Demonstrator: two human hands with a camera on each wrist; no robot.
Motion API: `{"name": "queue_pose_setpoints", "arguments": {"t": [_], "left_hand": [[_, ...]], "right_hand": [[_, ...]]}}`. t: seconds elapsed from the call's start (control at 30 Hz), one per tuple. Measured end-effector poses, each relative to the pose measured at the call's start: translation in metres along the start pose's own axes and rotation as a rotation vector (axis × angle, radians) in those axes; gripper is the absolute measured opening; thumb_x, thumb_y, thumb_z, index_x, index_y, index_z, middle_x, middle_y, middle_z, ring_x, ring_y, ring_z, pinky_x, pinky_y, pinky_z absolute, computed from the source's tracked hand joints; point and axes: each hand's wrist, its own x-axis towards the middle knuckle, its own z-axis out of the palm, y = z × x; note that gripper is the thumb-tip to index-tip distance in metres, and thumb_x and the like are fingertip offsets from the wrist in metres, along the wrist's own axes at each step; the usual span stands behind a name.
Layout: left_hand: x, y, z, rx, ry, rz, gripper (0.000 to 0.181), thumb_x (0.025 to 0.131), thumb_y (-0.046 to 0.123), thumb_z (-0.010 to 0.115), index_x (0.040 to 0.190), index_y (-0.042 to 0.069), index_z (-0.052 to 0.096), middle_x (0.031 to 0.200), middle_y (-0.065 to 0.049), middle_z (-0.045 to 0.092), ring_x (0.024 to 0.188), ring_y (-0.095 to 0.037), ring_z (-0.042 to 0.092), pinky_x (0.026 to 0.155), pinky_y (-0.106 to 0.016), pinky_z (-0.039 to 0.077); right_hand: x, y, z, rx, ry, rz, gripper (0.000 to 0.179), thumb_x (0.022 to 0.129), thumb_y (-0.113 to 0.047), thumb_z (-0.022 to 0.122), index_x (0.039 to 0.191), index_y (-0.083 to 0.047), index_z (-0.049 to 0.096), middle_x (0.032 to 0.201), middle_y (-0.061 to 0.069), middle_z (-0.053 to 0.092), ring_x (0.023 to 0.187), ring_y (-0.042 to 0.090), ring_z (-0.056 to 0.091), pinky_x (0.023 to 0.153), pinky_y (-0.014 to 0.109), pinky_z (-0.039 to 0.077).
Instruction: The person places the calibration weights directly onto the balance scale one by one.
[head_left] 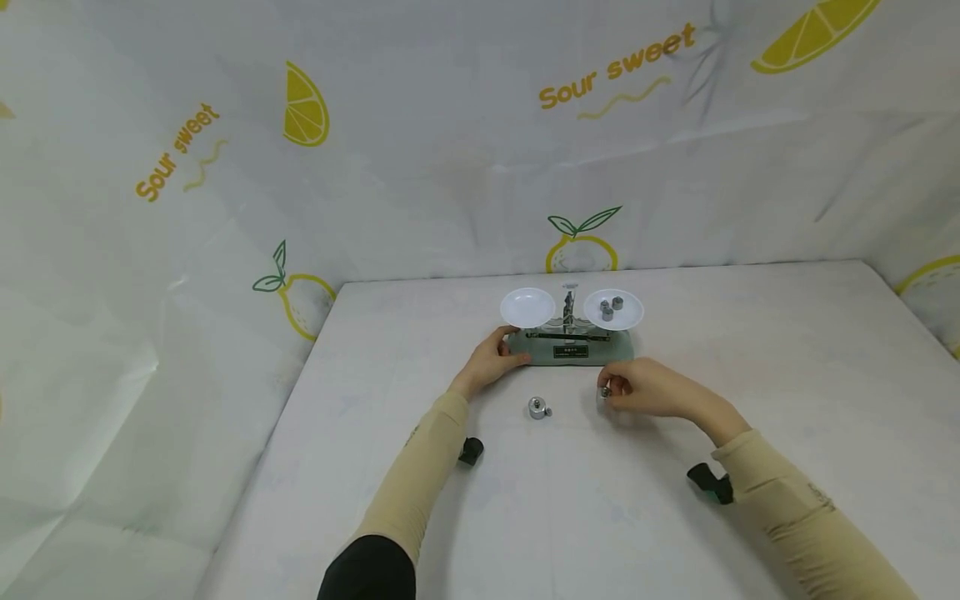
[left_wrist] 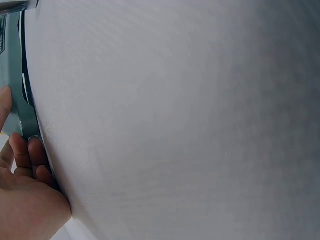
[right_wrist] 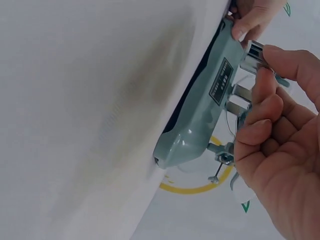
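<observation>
A green-based balance scale with two white pans stands near the back of the table. My left hand grips the left end of its base, thumb on the front and fingers curled at the end, as the left wrist view shows. The left pan holds nothing visible; on the right pan sit several small metal weights. In front of the scale's right end, my right hand pinches a silver weight between thumb and fingers. Another silver weight stands on the table between the hands.
A tiny metal piece lies against the standing weight's right side. The white-covered table meets a white backdrop with lemon prints behind the scale. Small black pieces show beside the forearms.
</observation>
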Motion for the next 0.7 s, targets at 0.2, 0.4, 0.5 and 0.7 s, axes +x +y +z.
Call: {"name": "queue_pose_setpoints", "arguments": {"t": [0.2,0.4,0.5,0.7], "left_hand": [[-0.001,0.001,0.0,-0.019,0.002,-0.013,0.061,0.084,0.032,0.069,0.137,0.018,0.042,0.075,0.003,0.041,0.068,-0.011,0.039,0.062,-0.024,0.034],[-0.001,0.001,0.001,-0.019,0.003,-0.016,0.061,0.084,0.032,0.069,0.137,0.019,0.042,0.076,0.004,0.042,0.068,-0.011,0.04,0.062,-0.023,0.034],[-0.001,0.001,0.001,-0.01,0.005,-0.015,0.061,0.084,0.032,0.069,0.137,0.019,0.042,0.076,0.003,0.042,0.068,-0.011,0.04,0.063,-0.023,0.034],[-0.003,0.003,0.0,-0.004,0.004,-0.019,0.06,0.084,0.032,0.068,0.137,0.019,0.042,0.077,0.003,0.042,0.069,-0.011,0.04,0.063,-0.023,0.034]], "right_hand": [[-0.002,-0.006,-0.01,0.009,0.102,0.003,0.017,0.08,-0.005,0.063,0.098,-0.004,0.063,0.072,-0.004,0.054,0.065,0.005,0.045,0.058,0.02,0.038],[-0.002,-0.005,-0.015,0.028,0.235,0.006,0.017,0.082,-0.009,0.066,0.098,-0.006,0.063,0.075,-0.002,0.055,0.066,0.006,0.046,0.058,0.02,0.04],[-0.002,-0.005,-0.018,0.049,0.317,0.008,0.018,0.083,-0.011,0.067,0.099,-0.005,0.063,0.077,0.0,0.056,0.066,0.006,0.045,0.057,0.02,0.039],[0.001,-0.002,-0.024,0.059,0.467,0.018,0.018,0.083,-0.011,0.067,0.098,-0.002,0.062,0.076,0.004,0.057,0.064,0.005,0.043,0.055,0.019,0.037]]}}
